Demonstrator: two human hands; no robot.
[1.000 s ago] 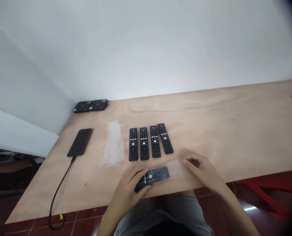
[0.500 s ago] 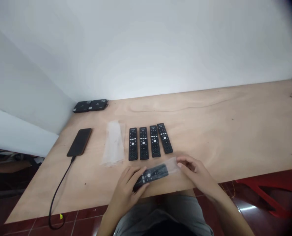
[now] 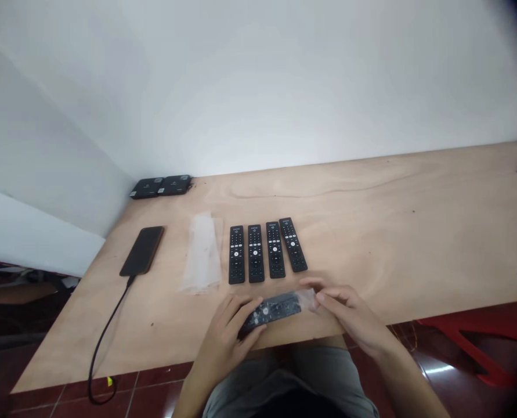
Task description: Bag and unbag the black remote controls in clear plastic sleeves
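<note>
A black remote control [image 3: 276, 309] lies slanted inside a clear plastic sleeve, close to the table's front edge. My left hand [image 3: 232, 332] grips its left end, thumb below and fingers above. At the other end, my right hand [image 3: 343, 305] pinches the loose end of the sleeve [image 3: 306, 299], which looks bunched up. Beyond my hands, several bare black remotes [image 3: 255, 253] stand side by side, the rightmost one tilted. A pile of flat translucent sleeves [image 3: 203, 253] rests to their left.
On the wooden table [image 3: 393, 232], a phone [image 3: 142, 251] with a black cable [image 3: 105, 337] lies at the left. Two black boxes [image 3: 173, 185] sit in the back left corner against the wall. Something red [image 3: 480, 342] stands beyond the front edge at the right.
The loose end of the sleeve was stretched out flat and is now gathered and shorter. My right hand's fingers have curled in closer around it. My left hand has kept its grip.
</note>
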